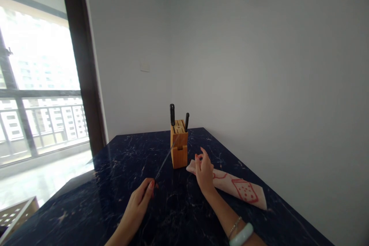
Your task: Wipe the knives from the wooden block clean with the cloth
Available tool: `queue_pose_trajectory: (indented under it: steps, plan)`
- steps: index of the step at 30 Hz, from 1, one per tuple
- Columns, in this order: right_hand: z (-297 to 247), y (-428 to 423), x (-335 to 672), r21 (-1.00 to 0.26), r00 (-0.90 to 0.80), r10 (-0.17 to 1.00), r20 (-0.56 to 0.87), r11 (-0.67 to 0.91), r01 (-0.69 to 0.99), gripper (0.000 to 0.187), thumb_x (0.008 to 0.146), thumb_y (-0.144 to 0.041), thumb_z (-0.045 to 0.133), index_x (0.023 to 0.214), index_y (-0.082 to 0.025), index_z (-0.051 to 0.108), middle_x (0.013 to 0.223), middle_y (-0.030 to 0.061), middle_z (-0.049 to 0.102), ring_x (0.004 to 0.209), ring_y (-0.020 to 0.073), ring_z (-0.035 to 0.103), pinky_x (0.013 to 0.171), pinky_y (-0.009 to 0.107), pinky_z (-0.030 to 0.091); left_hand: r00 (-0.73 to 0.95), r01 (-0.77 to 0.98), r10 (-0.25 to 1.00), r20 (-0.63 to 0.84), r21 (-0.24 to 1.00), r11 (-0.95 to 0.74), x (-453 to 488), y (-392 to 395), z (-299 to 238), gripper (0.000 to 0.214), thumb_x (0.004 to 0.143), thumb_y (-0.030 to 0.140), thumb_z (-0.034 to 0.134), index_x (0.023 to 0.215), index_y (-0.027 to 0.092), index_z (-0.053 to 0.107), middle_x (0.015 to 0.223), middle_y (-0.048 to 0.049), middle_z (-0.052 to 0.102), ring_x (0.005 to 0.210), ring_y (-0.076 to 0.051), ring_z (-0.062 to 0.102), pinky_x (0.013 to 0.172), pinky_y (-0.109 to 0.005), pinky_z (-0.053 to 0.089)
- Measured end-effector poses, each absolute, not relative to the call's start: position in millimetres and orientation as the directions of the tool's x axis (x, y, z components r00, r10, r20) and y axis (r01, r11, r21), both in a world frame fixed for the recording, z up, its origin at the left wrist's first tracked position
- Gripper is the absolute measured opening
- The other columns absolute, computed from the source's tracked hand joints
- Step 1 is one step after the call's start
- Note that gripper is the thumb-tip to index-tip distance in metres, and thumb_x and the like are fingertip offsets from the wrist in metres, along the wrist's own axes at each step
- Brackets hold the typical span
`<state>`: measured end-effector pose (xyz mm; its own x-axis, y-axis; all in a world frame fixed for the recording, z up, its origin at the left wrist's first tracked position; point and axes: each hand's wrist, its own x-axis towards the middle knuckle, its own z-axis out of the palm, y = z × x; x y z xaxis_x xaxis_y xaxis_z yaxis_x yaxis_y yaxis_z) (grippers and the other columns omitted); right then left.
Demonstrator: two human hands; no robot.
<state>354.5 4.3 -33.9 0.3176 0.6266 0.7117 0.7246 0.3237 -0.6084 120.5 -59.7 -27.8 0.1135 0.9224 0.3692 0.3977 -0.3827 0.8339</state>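
Observation:
My left hand [141, 200] grips the handle of a long thin knife [167, 157], whose blade points up and away toward the wooden knife block [179, 147]. Two black handles stick out of the block's top. My right hand [204, 171] hovers just right of the block, fingers loosely apart and holding nothing. It is above the near end of a folded white cloth with red print [239, 189] lying on the dark marbled tabletop [115, 169].
The table sits in a corner of two white walls; its right edge runs along the wall. A large window with a railing is at the left, with a dark frame post beside it. A light crate shows at the bottom left.

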Motion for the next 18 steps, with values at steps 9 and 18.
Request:
queue_pose_trajectory:
  steps: [9,18]
  plan:
    - [-17.3,-26.1,326.9,-0.343,-0.047,0.644,0.764,0.466,0.816,0.026,0.089,-0.029,0.035,0.109,-0.021,0.049,0.091,0.0038,0.057,0.088,0.0178,0.048,0.081,0.031,0.029,-0.099,-0.073,0.965,0.242,0.966,-0.249,122.0,-48.5,-27.1,0.046,0.072,0.052,0.056,0.102,0.018,0.059,0.076,-0.0003,0.061,0.070,-0.015,0.054,0.062,-0.021,0.044]
    - [-30.9,-10.9,345.9,-0.224,-0.004,0.742,0.670,0.208,0.952,0.012,0.084,-0.024,0.044,0.088,-0.022,0.055,0.087,0.0030,0.058,0.084,0.0197,0.046,0.073,0.032,0.026,0.091,-0.362,0.989,0.120,0.929,-0.079,124.8,-50.5,-31.2,0.045,0.079,0.051,0.048,0.113,0.021,0.053,0.062,0.0061,0.051,0.042,-0.003,0.040,0.038,-0.015,0.032]
